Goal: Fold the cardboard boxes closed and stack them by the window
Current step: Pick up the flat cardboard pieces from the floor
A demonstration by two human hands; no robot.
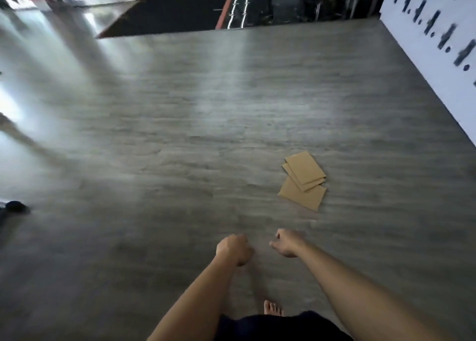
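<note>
A few flat brown cardboard pieces (304,179) lie overlapped in a small pile on the grey wood floor, right of centre. Both my arms reach forward over the floor, short of the pile. My left hand (234,249) hangs with its fingers loosely curled and holds nothing. My right hand (286,243) is a little to its right, also loosely curled and empty, roughly a forearm's length below and left of the cardboard. The frame is blurred by motion.
A white wall (435,57) with dark marks runs along the right. A black mat (164,13) and dark furniture sit at the far end. Bright light falls on the floor at the left. A dark object (15,206) lies at the left edge. My bare foot (272,307) shows below.
</note>
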